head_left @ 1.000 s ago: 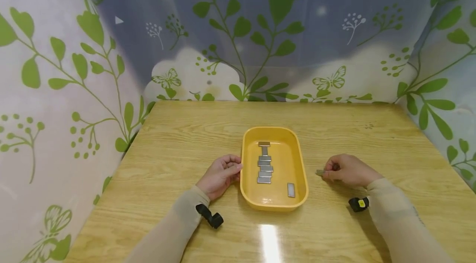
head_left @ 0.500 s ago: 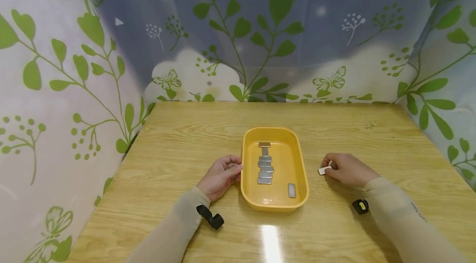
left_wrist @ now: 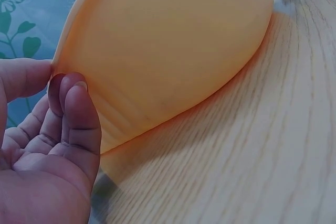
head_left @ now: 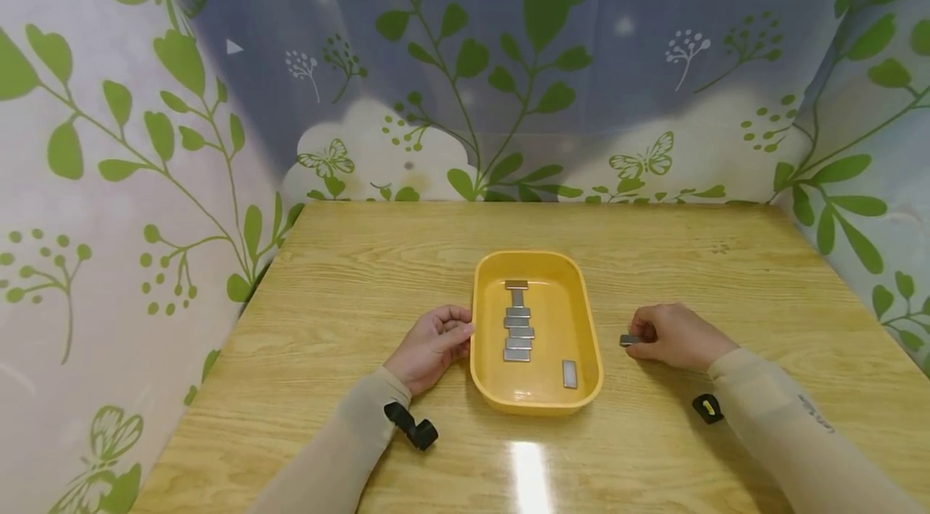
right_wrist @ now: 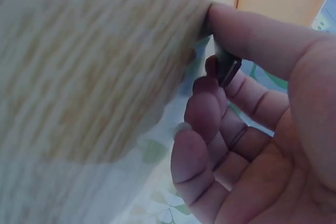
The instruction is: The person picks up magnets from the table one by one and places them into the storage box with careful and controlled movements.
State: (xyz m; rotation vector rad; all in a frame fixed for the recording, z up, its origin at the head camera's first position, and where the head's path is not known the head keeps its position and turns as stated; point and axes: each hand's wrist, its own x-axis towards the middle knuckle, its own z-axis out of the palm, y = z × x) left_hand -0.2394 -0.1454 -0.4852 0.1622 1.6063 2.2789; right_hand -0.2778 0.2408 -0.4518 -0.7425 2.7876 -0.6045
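A yellow rectangular tray (head_left: 550,320) sits on the table. My left hand (head_left: 430,344) pinches its left rim, thumb at the edge and fingers against the outer wall (left_wrist: 168,51). Inside lies an uneven column of several small silver-grey rectangular metal blocks (head_left: 519,322), mostly crosswise, one of them lengthwise. A separate metal block (head_left: 570,374) lies near the tray's front right corner. Just right of the tray, my right hand (head_left: 679,334) pinches another metal block (head_left: 629,340) between thumb and fingers, low over the table. In the right wrist view, the thumb and fingers partly hide this block (right_wrist: 229,66).
The wooden table (head_left: 378,256) extends around the tray. Patterned cloth (head_left: 465,94) hangs along its back and sides. A black strap-mounted device (head_left: 412,425) shows at the left wrist, and another black device (head_left: 708,408) at the right.
The block in my right hand has turned: its pale face showed half a second ago, and a darker grey side shows now. My left hand and the tray stay in place.
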